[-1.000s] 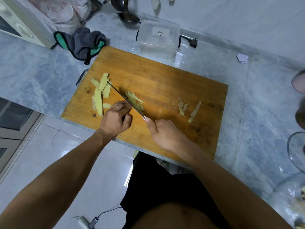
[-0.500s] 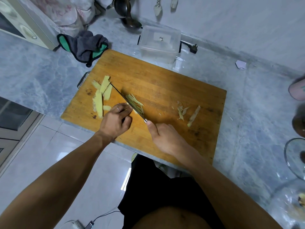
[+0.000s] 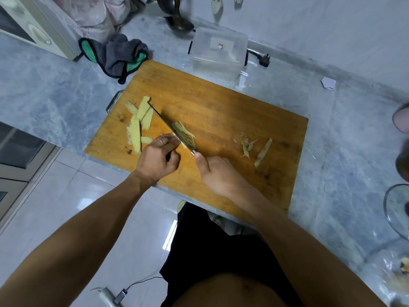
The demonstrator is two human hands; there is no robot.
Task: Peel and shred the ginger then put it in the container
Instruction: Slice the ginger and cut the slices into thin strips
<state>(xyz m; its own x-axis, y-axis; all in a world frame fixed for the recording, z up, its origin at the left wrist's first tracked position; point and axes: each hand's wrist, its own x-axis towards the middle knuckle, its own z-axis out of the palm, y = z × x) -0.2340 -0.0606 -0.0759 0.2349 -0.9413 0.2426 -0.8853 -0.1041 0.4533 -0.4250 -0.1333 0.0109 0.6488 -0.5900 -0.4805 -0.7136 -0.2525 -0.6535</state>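
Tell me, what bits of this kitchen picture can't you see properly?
- Knife handle: head view, wrapped inside the right hand.
- Yellow ginger slice being cut: head view, mostly under the left hand fingers.
- Small label on the clear plastic container: head view, too small to read.
- Round glass bowl: head view, cut off by the right edge.
- Dark metal ladle: head view, handle cut off by the top edge.

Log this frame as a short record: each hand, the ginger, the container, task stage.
left hand: fingers curled, holding down ginger beside the blade
right hand: grips the knife
ginger shreds: small pile against the blade
ginger slices: uncut, on the cutting board, left part
peels: right part of board
container: clear, beyond board, no ginger visible inside
stage: shredding
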